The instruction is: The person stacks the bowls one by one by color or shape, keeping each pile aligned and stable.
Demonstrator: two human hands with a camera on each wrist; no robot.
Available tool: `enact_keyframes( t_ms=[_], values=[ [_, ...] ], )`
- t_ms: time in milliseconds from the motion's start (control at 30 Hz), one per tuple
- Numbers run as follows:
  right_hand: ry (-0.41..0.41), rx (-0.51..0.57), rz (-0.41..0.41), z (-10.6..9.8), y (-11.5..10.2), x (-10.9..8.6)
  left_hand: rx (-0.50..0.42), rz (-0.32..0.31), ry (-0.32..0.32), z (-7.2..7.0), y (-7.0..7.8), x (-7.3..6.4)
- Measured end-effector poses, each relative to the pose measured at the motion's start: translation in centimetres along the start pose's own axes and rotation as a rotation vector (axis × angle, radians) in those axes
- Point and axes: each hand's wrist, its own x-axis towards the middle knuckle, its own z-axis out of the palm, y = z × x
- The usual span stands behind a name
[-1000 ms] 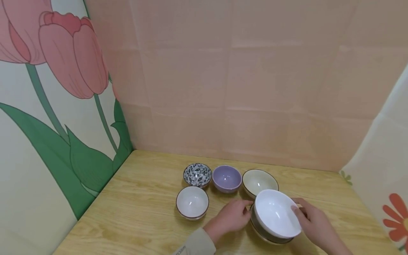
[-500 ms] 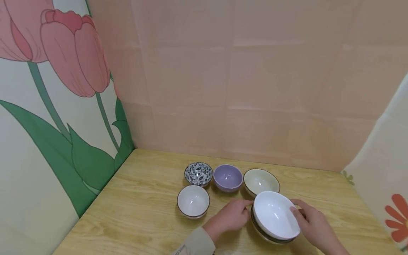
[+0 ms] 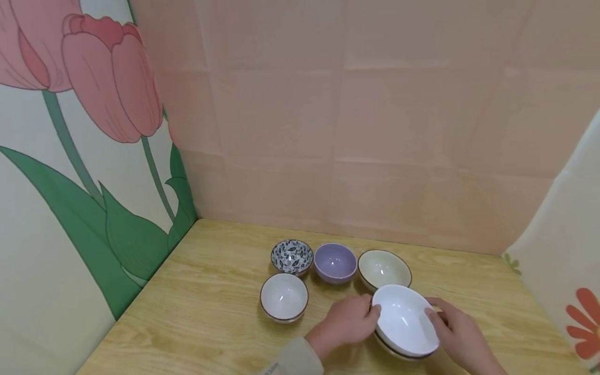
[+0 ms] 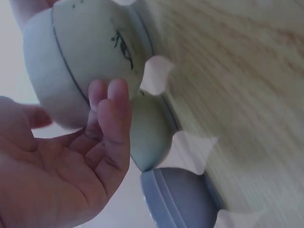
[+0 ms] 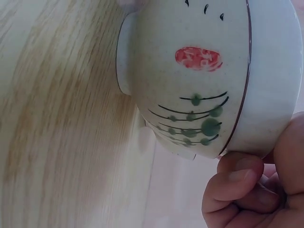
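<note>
A plain white bowl (image 3: 407,320) sits inside a cream bowl (image 5: 190,90) with a brown rim line and painted red and green marks, standing on the table. My right hand (image 3: 457,330) pinches the white bowl's right rim, thumb inside and curled fingers outside. On the opposite side my left hand (image 3: 349,319) holds the same rim with its thumb over the edge. Its other fingers (image 4: 114,114) lie against the outside of the nested pair, as the left wrist view shows. Most of the lower bowl is hidden from the head view.
Close behind the pair stands a cream bowl with a brown rim (image 3: 384,268). To its left are a purple bowl (image 3: 335,263) and a black-and-white leaf-patterned bowl (image 3: 291,257). A smaller brown-rimmed white bowl (image 3: 283,297) stands in front of the patterned one. A pink backdrop (image 3: 337,130) rises behind the table.
The white bowl has settled lower and more squarely into the bowl beneath it. My left thumb has come up over the white rim, from beside the lower bowl.
</note>
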Motion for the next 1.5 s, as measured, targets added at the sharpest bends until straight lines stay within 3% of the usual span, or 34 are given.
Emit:
enact_keyframes(
  t_ms=[100,233,567,933,1233,1500],
  values=[
    [-0.030,0.005,0.030,-0.1,-0.3,0.0,0.073,0.025,0.035,0.5,0.2,0.3],
    [-0.055,-0.002,0.043,-0.1,-0.8,0.1,0.127,0.005,0.057,0.9,0.5,0.3],
    [-0.083,-0.018,0.050,-0.4,-0.7,-0.2,0.205,-0.058,0.030,0.9,2.2,0.5],
    [-0.002,-0.068,-0.008,-0.2,-1.1,-0.4,0.189,-0.097,-0.022,0.4,2.3,0.8],
    [-0.030,-0.054,0.012,-0.3,-1.3,-0.4,0.208,-0.055,-0.069,0.2,2.0,0.9],
    [-0.031,-0.040,0.021,-0.3,-1.1,-0.5,0.202,-0.059,-0.107,-0.4,2.4,0.9]
  ],
)
